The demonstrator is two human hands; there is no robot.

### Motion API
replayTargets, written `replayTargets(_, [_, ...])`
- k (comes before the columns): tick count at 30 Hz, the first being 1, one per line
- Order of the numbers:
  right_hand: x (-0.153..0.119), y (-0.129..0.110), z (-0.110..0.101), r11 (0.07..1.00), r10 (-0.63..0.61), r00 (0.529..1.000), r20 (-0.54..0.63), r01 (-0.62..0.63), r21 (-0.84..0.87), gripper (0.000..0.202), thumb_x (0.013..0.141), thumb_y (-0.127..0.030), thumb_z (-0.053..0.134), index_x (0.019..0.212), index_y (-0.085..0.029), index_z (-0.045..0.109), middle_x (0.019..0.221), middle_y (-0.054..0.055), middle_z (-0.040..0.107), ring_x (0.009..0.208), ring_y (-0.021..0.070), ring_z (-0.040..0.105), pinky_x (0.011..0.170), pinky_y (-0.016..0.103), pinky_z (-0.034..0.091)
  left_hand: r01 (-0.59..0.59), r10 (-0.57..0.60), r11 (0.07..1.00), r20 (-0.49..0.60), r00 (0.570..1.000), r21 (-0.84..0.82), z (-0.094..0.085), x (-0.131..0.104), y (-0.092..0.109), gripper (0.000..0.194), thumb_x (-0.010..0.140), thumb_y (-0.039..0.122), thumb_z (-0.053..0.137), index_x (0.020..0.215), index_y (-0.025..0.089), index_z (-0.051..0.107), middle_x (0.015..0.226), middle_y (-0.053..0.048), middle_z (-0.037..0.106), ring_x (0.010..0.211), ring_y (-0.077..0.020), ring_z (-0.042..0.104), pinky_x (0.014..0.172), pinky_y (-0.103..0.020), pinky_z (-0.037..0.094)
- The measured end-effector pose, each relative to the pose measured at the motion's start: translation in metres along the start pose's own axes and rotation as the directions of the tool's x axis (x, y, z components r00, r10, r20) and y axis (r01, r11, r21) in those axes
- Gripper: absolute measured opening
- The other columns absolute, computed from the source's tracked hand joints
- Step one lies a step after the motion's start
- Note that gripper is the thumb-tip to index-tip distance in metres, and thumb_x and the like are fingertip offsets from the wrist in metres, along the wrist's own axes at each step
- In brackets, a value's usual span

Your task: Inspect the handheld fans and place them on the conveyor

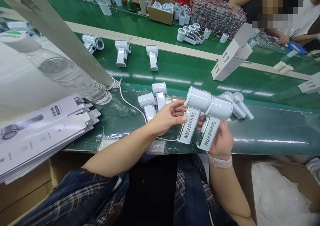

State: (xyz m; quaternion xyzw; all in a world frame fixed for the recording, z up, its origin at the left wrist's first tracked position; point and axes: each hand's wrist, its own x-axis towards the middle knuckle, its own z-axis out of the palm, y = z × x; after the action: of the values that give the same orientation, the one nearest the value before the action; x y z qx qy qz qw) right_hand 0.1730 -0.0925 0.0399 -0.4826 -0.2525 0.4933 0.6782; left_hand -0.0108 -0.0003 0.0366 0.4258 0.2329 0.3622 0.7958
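Two light-blue handheld fans marked "Speed FAN" are held up side by side above the bench, their round heads touching. My left hand [172,116] grips the left handheld fan [191,119] between thumb and fingers at its handle. Around the handle of the right handheld fan [212,122] my right hand [223,139] is closed, some fingers hidden behind it. Just left of my left hand lie two more handheld fans [147,104] on the green bench [275,129]. Beyond my right hand rest another pair of fans [237,102].
A stack of printed flat boxes [47,132] and a plastic bottle [72,69] stand at left beside a slanted post [57,29]. Several fans [122,52] and a white box [232,52] sit on the green conveyor [175,62]. A white cable [132,107] crosses the bench. Co-workers sit opposite.
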Motion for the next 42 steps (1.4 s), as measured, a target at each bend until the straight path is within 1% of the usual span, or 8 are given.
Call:
replayTargets(13, [0.002,0.004,0.001,0.998,0.054,0.998,-0.044,-0.052,0.042,0.02,0.095,-0.038,0.064,0.105,-0.023,0.07,0.085,0.003,0.082,0.069,0.021,0.077,0.066,0.038,0.067,0.016,-0.014,0.999,-0.068,0.998,0.036,-0.002,0.004,-0.008,0.079,0.059,0.056,0.099,0.119,0.015,0.069,0.103,-0.01,0.076,0.079,-0.0149,0.07,0.065,-0.023,0.052])
replayTargets(17, [-0.001,0.002,0.002,0.996,0.074,0.995,-0.071,-0.07,0.057,0.019,0.093,-0.036,0.062,0.103,-0.022,0.07,0.083,0.004,0.081,0.067,0.0217,0.077,0.063,0.038,0.066,0.002,0.005,0.996,-0.08,0.997,0.085,-0.001,0.003,-0.008,0.078,0.064,0.058,0.097,0.123,0.014,0.07,0.106,-0.012,0.078,0.083,-0.0179,0.072,0.072,-0.028,0.055])
replayTargets(26, [-0.013,-0.003,-0.007,0.985,-0.105,0.987,0.122,0.12,-0.127,0.037,0.089,-0.045,0.07,0.121,-0.026,0.068,0.107,0.009,0.08,0.095,0.0314,0.078,0.083,0.053,0.065,-0.215,0.221,0.936,0.01,0.975,0.277,0.006,-0.004,0.001,0.052,0.075,0.035,0.089,0.122,0.017,0.074,0.118,-0.012,0.078,0.112,-0.0298,0.072,0.101,-0.043,0.056])
replayTargets(29, [-0.017,-0.01,-0.009,0.9,-0.249,0.948,0.196,0.301,-0.314,0.055,0.076,-0.029,0.089,0.126,-0.027,0.066,0.129,0.011,0.075,0.121,0.0341,0.07,0.106,0.057,0.057,-0.38,0.4,0.826,0.042,0.916,0.417,0.008,-0.01,0.001,0.049,0.068,0.021,0.09,0.115,0.022,0.076,0.12,-0.01,0.077,0.12,-0.0318,0.07,0.114,-0.048,0.048])
replayTargets(32, [-0.019,-0.016,-0.009,0.781,-0.375,0.855,0.357,0.499,-0.375,0.051,0.076,-0.022,0.089,0.121,-0.028,0.066,0.135,0.01,0.073,0.135,0.0346,0.064,0.12,0.061,0.045,-0.528,0.551,0.686,0.117,0.827,0.5,0.01,-0.014,-0.004,0.028,0.075,0.024,0.086,0.102,0.025,0.078,0.112,-0.008,0.08,0.123,-0.0306,0.069,0.126,-0.052,0.035])
replayTargets(36, [-0.017,-0.015,-0.009,0.658,-0.499,0.765,0.407,0.64,-0.397,0.041,0.079,-0.026,0.086,0.115,-0.031,0.069,0.134,0.007,0.074,0.136,0.0347,0.063,0.123,0.064,0.041,-0.551,0.58,0.628,0.142,0.802,0.549,0.01,-0.012,-0.013,0.009,0.09,0.034,0.073,0.095,0.028,0.077,0.108,-0.006,0.081,0.123,-0.0267,0.069,0.131,-0.055,0.023])
replayTargets(40, [-0.019,-0.014,-0.02,0.688,-0.441,0.805,0.397,0.587,-0.427,0.061,0.071,-0.026,0.091,0.126,-0.032,0.066,0.126,0.007,0.077,0.12,0.0345,0.072,0.111,0.061,0.053,-0.637,0.562,0.626,0.306,0.768,0.449,0.006,-0.011,-0.011,0.019,0.079,0.027,0.084,0.097,0.029,0.077,0.115,-0.007,0.079,0.115,-0.0264,0.072,0.123,-0.053,0.039])
replayTargets(42, [-0.026,-0.024,-0.034,0.744,-0.36,0.86,0.36,0.498,-0.445,0.067,0.063,-0.026,0.098,0.123,-0.031,0.069,0.116,0.006,0.08,0.111,0.0336,0.075,0.105,0.056,0.058,-0.562,0.468,0.732,0.314,0.826,0.386,0.002,-0.021,-0.002,0.034,0.064,0.025,0.094,0.093,0.027,0.077,0.11,-0.009,0.078,0.11,-0.0292,0.072,0.11,-0.048,0.052])
